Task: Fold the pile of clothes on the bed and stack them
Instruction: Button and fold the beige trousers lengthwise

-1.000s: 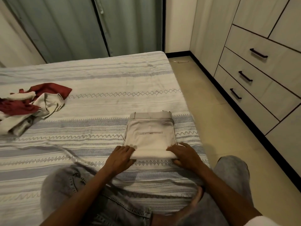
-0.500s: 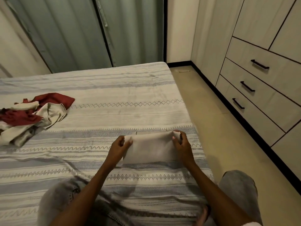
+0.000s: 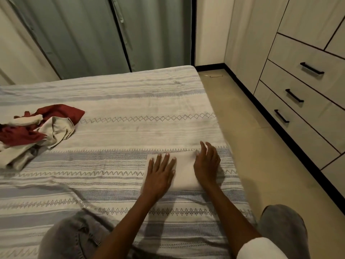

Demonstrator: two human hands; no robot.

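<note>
Beige folded garment (image 3: 183,172): one, under two flat hands, left (image 3: 160,172) and right (image 3: 206,163), fingers straight. One unfolded pile (image 3: 35,131) at ten o'clock on the bed (image 3: 112,101).

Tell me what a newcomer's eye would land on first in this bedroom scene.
First, the two hands flat on a small folded beige cloth garment near the right edge of the striped grey-and-white bedspread: the left hand presses its left half, the right hand rests at its right side. Next, the crumpled pile of dark red and cream clothes lying unfolded at the bed's far left.
</note>
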